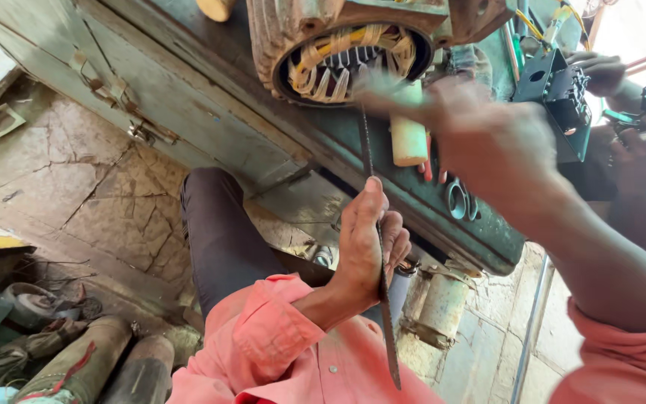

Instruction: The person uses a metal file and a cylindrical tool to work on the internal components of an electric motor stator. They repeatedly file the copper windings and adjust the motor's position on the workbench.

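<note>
While the old ribbed electric motor housing (pixel 338 45) lies on its side on the worn green metal workbench (pixel 263 127), its open end faces the camera and shows a ring of yellowish, tape-bound copper windings (pixel 353 56) around dark stator slots. With the end cover off and the coils exposed, the dismantling looks done; the work on the windings themselves seems only at its start, since every coil that shows sits in place and none hangs loose or cut.

A long, thin, dark metal blade (pixel 377 254), like a hacksaw strip, runs from below the pink shirt up to the mouth of the housing, its upper tip at or just inside the lower edge of the windings. The left hand (pixel 364 239) is closed round its middle part, thumb lying along the strip and fingers (pixel 396 243) curled behind it, so the blade passes between thumb and fingers.

The right hand (pixel 480 138) is blurred in front of the housing, fingers half spread toward the blade's upper end; whether it grips anything I cannot tell. A cream plastic handle (pixel 408 138) rests on the bench just beside it. At the far right, another person's hands (pixel 622 97) hold a black electrical box (pixel 558 101).
</note>
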Demonstrator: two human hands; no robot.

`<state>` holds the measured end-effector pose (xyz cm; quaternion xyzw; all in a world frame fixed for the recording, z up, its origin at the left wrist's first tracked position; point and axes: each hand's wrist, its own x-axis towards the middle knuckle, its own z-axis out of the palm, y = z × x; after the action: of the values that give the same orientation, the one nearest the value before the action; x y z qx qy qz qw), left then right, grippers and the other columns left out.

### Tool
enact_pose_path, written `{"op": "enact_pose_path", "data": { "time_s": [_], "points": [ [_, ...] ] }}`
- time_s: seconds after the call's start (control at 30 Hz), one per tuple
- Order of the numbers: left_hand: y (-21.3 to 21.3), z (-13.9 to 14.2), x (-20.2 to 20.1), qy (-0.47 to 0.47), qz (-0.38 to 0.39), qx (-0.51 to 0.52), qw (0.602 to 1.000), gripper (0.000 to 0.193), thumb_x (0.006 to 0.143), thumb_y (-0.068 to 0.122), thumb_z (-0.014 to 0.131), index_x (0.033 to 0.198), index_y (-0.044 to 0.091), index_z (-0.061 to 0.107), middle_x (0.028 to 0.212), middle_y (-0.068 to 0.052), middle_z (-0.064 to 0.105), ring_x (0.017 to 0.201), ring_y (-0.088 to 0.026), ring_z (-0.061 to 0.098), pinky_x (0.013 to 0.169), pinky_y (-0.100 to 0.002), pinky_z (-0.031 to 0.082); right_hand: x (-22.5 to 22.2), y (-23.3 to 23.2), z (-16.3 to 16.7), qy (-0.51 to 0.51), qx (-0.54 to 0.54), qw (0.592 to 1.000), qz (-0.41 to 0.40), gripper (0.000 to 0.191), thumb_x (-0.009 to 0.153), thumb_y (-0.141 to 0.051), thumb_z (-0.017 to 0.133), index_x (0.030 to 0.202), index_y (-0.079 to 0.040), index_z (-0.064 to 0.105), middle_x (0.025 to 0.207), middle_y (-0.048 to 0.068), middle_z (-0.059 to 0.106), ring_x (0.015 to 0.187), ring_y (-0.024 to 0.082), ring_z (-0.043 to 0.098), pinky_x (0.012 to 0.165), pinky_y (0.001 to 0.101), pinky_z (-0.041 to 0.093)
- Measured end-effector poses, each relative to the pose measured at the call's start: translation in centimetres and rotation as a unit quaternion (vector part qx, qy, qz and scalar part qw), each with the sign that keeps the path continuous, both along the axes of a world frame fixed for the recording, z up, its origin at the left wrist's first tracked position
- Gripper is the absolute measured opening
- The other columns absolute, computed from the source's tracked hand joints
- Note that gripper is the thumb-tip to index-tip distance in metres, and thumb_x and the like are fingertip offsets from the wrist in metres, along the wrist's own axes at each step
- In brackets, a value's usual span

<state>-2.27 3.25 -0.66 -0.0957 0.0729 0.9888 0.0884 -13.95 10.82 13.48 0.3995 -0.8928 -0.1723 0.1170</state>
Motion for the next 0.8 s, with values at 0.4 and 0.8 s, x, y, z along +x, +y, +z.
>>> {"op": "enact_pose_path", "data": {
  "time_s": [0.4, 0.8],
  "points": [
    [1.1, -1.1, 2.4, 0.014, 0.004, -0.009, 1.0, 0.045, 0.107, 0.05, 0.047, 0.076, 0.018, 0.038, 0.049, 0.002, 0.028, 0.034, -0.009, 0.024, 0.036, -0.026, 0.021, 0.5, 0.0, 0.7, 0.041, 0.054, 0.997, 0.041, 0.017, 0.094, -0.013, 0.063, 0.106, -0.002, 0.057, 0.083, 0.008, 0.065, 0.057, 0.021, 0.068, 0.044, 0.0336, 0.053],
    [2.0, -1.9, 4.1, 0.009, 0.009, -0.001, 1.0, 0.044, 0.108, 0.05, 0.048, 0.08, 0.017, 0.038, 0.057, 0.004, 0.028, 0.04, -0.008, 0.027, 0.039, -0.026, 0.025, 0.6, -0.6, 0.8, -0.013, 0.03, 0.999, 0.024, 0.014, 0.1, -0.011, 0.062, 0.106, -0.003, 0.052, 0.081, 0.009, 0.062, 0.059, 0.023, 0.068, 0.048, 0.0357, 0.054]
  ]
}}
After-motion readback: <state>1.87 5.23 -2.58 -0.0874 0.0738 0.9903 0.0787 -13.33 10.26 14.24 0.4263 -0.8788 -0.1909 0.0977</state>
